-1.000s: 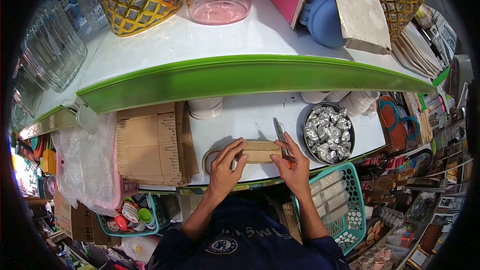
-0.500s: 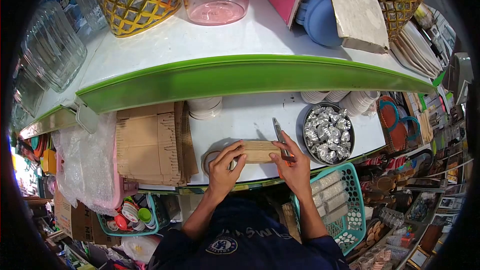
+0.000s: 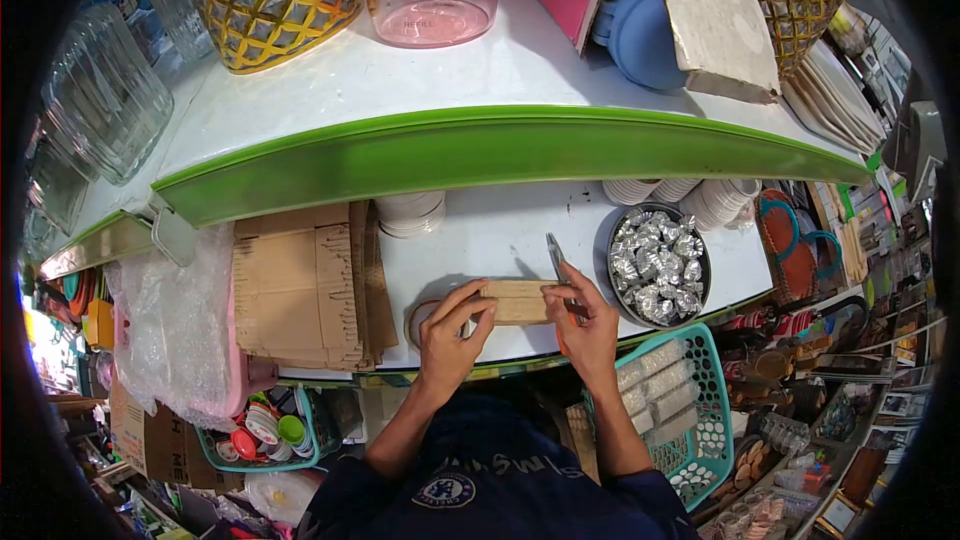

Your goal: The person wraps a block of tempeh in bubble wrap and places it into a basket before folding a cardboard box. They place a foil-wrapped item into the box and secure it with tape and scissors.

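Note:
A small rectangular brown cardboard piece (image 3: 517,304) is stretched between my two hands over the white lower shelf. My left hand (image 3: 450,338) pinches its left end with thumb and fingers. At the opposite end, my right hand (image 3: 585,318) is closed on the cardboard's edge. Scissors (image 3: 554,252) with an orange handle run behind my right hand, blades pointing away from me; I cannot tell whether the palm grips them. Just left of my left hand lies a tape roll (image 3: 416,325), partly hidden by the fingers.
A round dark tray (image 3: 704,290) of foil-wrapped pieces stands right of the scissors. Stacked cardboard (image 3: 290,285) is at left. A green shelf edge (image 3: 510,152) overhangs the work surface. Below are a teal basket (image 3: 712,380) with wrapped packs and another basket (image 3: 320,430) of small containers.
The right fingers have shifted slightly on the cardboard's end, the thumb moving up toward its top edge. The cardboard stays between both hands in nearly the same place.

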Demonstrator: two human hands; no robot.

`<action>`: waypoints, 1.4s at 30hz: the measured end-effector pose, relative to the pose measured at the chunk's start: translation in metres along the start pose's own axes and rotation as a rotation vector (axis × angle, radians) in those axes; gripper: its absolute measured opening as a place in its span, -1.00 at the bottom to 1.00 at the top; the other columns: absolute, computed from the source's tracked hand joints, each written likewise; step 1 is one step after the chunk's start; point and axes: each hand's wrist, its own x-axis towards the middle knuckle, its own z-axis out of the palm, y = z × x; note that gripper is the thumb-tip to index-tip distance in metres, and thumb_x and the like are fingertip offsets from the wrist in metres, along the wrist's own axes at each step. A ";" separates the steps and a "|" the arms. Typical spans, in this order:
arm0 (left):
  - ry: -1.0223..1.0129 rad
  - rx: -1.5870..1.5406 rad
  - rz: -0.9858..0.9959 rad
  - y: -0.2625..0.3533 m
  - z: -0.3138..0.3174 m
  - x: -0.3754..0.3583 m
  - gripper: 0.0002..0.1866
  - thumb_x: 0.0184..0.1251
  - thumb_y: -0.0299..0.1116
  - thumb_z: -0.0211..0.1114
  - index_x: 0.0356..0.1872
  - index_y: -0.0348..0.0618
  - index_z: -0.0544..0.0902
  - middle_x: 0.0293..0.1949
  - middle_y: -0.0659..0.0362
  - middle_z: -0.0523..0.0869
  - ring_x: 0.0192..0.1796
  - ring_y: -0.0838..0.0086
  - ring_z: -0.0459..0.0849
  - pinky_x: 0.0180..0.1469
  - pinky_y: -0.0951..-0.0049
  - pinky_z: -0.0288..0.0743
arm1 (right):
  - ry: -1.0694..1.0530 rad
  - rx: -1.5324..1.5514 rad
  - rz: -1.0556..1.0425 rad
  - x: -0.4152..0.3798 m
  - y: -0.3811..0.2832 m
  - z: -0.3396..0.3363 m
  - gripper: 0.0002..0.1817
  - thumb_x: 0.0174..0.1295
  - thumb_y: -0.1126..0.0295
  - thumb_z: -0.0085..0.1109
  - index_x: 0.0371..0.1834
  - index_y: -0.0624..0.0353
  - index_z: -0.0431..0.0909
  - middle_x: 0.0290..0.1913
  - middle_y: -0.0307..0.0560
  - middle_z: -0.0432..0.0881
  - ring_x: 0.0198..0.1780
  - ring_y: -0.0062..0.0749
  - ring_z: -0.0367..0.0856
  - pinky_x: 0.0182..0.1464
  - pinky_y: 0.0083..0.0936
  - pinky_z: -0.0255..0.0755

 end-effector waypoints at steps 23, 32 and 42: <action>-0.083 0.334 0.345 -0.009 -0.012 -0.001 -0.83 0.17 -0.42 0.45 -0.23 -0.22 0.76 -0.07 0.17 0.77 0.06 0.25 0.69 0.11 0.21 0.46 | -0.507 -0.211 -0.158 0.047 -0.057 0.003 -0.82 0.33 0.38 0.26 -0.18 0.28 0.60 -0.36 -0.03 0.66 -0.40 -0.37 0.60 -0.27 -0.44 0.48; -0.032 0.200 0.174 -0.012 -0.010 -0.005 -0.70 0.21 -0.37 0.47 -0.05 -0.20 0.70 -0.06 0.06 0.78 0.09 0.21 0.68 0.14 0.20 0.45 | -0.698 -0.289 -0.128 0.066 -0.049 0.013 -0.77 0.36 0.31 0.22 -0.17 0.30 0.60 -0.39 0.09 0.67 -0.35 -0.20 0.65 -0.21 -0.34 0.50; -0.055 0.314 0.302 -0.016 -0.010 -0.007 -0.73 0.20 -0.37 0.47 -0.07 -0.12 0.79 -0.02 0.21 0.79 0.20 0.25 0.60 0.20 0.19 0.40 | -0.659 -0.370 -0.200 0.064 -0.050 0.018 -0.82 0.32 0.38 0.25 -0.20 0.31 0.60 -0.42 0.01 0.65 -0.42 -0.35 0.61 -0.29 -0.44 0.48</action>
